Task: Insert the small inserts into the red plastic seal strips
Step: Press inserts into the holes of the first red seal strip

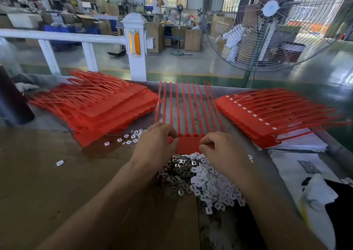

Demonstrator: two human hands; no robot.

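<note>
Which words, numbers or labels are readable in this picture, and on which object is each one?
No text can be read.
White sheet: a square printed code, too blurred to read.
Floor fan: a pale hub badge, no legible lettering.
Stack of red seal strips: white inserts only, no print visible.

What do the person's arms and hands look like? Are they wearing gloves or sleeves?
No gloves and no sleeves show. Both forearms are bare right down to the bottom of the picture. The left hand and the right hand are bare too. I can see no rings, no watch and no bracelet on the parts that show.
</note>
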